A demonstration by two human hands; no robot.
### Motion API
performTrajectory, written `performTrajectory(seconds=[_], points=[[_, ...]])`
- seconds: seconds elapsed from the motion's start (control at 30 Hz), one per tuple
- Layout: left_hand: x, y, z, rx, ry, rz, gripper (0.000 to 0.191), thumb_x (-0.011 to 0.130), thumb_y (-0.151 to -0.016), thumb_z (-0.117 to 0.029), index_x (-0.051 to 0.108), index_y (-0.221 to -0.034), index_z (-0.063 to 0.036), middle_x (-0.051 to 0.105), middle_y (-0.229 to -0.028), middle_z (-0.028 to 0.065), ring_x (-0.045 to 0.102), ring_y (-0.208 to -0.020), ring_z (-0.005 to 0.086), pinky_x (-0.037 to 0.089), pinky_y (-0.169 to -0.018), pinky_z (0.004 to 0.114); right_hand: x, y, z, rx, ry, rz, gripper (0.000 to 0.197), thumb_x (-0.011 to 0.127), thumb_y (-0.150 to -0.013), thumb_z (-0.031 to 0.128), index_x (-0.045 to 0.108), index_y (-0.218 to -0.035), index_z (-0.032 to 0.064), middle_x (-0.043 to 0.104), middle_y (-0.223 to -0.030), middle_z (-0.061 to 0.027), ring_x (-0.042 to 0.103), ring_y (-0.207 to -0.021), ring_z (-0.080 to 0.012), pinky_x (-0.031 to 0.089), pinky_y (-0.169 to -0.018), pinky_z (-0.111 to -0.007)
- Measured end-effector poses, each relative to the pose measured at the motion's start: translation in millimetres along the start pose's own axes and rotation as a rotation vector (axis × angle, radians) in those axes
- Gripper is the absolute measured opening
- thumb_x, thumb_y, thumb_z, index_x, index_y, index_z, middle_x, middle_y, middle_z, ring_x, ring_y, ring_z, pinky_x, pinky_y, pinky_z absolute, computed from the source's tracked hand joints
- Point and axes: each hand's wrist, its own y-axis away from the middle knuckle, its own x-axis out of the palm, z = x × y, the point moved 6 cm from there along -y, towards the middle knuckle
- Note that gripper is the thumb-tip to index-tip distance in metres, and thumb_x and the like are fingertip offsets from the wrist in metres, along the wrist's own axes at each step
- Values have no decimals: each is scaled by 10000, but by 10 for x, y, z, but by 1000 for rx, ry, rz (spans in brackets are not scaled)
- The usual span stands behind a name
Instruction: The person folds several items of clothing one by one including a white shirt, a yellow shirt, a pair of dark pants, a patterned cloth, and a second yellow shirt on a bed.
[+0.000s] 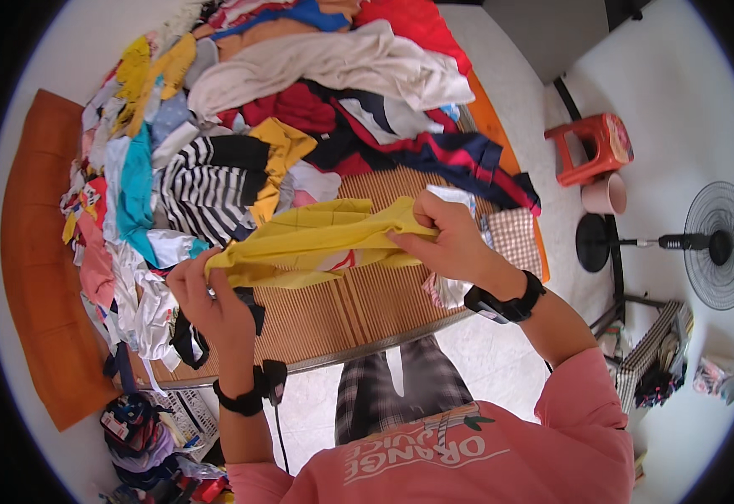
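A yellow cloth garment (304, 242) with thin lines and a red and white print is stretched between my two hands above a bamboo mat (367, 302). My left hand (212, 296) pinches its left end; my right hand (446, 236) grips the right end between thumb and fingers. Just beyond the left end lie a black-and-white striped garment (200, 183) and a mustard yellow cloth (282, 157). To the right of my right hand, a brown checked cloth (515, 239) lies folded on the mat's edge. Both wrists wear black bands with small devices.
A large heap of mixed clothes (335, 69) covers the far and left parts of the bed. An orange padded headboard (46, 264) stands left. At right are a red plastic stool (590, 151), a pink bin (603, 194) and a fan (716, 246). A white basket (184, 416) sits below left.
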Motion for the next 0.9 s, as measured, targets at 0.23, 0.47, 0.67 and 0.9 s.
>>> performTrajectory(seconds=[0.23,0.47,0.67,0.9], points=[[-183,-54,-90,-275,486,294,97,505,-889,-41,579,-935,2,586,-857,53,542,-770,114,427,-706,246,-595,1,860,-171,76,160,296,696,-790,155,455,-696,10,368,-583,-79,349,-513,-202,309,-480,-311],[-318,-88,-361,-492,995,589,112,557,-898,-122,569,-902,-10,573,-790,-10,498,-697,38,403,-639,182,-678,134,713,274,-391,391,240,633,-872,223,590,-824,-8,530,-700,46,432,-620,-17,359,-531,-214],[-205,-59,-340,-412,741,474,112,629,-839,-101,567,-866,-12,582,-745,0,513,-643,41,403,-571,194,-287,85,510,535,-874,153,257,551,-911,224,594,-1012,-9,627,-891,-38,597,-750,-93,486,-672,-238],[-75,281,-1305,-243,531,41,81,643,-817,-43,615,-882,-4,557,-695,18,517,-637,66,393,-546,224,422,184,924,437,-1061,66,307,448,-950,214,486,-1190,26,585,-1058,-64,596,-922,-132,489,-793,-272]])
